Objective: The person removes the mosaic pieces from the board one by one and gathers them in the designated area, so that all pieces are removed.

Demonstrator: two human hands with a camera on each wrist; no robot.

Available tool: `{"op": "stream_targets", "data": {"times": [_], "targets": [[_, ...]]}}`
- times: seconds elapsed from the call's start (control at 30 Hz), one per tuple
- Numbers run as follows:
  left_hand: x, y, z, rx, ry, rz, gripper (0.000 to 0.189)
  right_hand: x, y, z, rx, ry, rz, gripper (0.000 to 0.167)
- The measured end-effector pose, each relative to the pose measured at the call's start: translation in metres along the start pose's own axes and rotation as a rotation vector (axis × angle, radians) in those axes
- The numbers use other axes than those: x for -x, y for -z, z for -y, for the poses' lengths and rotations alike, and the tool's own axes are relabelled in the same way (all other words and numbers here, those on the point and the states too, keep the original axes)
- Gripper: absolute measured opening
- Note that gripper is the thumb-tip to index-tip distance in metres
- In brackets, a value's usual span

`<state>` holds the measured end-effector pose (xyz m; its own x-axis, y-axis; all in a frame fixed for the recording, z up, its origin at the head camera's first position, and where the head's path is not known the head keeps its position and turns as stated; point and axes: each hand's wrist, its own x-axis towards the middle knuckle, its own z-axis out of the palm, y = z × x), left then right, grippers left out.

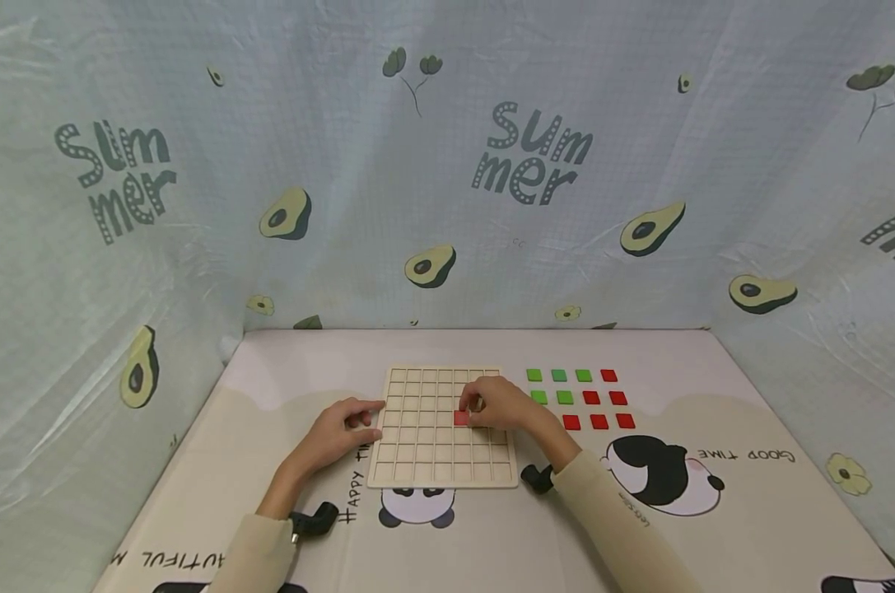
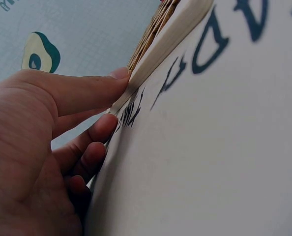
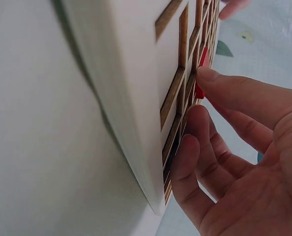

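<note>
A wooden grid board (image 1: 442, 486) with square compartments lies flat on the table. My right hand (image 1: 501, 403) is over its right half, pinching a red square tile (image 1: 461, 418) between thumb and fingers. In the right wrist view the red tile (image 3: 201, 73) stands tilted at the grid, the thumb against it; whether it sits inside a compartment I cannot tell. At the board's left edge rests my left hand (image 1: 341, 431), thumb and fingertips touching the side. The left wrist view shows the thumb against the board's rim (image 2: 160, 54), the other fingers loosely bent below.
To the right of the board lie green tiles (image 1: 539, 397) and red tiles (image 1: 598, 422), several of each, in rows. The table (image 1: 566, 527) wears a panda-printed cover. A patterned curtain (image 1: 343, 247) encloses the back and both sides.
</note>
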<state>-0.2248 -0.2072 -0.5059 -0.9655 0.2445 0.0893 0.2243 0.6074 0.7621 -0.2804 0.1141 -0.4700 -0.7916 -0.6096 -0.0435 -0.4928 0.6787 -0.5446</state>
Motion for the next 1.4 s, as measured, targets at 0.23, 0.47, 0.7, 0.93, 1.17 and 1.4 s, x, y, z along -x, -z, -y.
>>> {"op": "stream_targets", "data": {"times": [0.23, 0.47, 0.7, 0.93, 1.17, 1.4], "targets": [[0.0001, 0.0000, 0.0005, 0.006, -0.011, 0.002, 0.049, -0.0009, -0.0010, -0.0019, -0.008, -0.001, -0.003, 0.008], [-0.0001, -0.0005, -0.0003, 0.003, 0.004, -0.003, 0.049, -0.0012, -0.0007, -0.0024, -0.036, 0.007, -0.014, 0.002], [-0.0007, -0.0002, -0.0006, 0.009, 0.022, 0.006, 0.048, -0.0006, 0.0015, -0.0014, -0.030, 0.047, -0.029, 0.007], [-0.0009, 0.0004, 0.0009, 0.009, 0.010, 0.009, 0.048, 0.0003, 0.0011, 0.0000, -0.032, 0.046, -0.040, 0.009], [-0.0001, 0.0009, -0.0002, -0.002, 0.012, 0.006, 0.049, 0.0016, 0.0002, -0.0010, -0.036, 0.045, -0.068, 0.009], [0.0005, 0.0009, -0.0010, 0.013, 0.007, 0.008, 0.048, 0.0043, 0.0003, -0.0057, -0.043, 0.054, -0.071, 0.011]]}}
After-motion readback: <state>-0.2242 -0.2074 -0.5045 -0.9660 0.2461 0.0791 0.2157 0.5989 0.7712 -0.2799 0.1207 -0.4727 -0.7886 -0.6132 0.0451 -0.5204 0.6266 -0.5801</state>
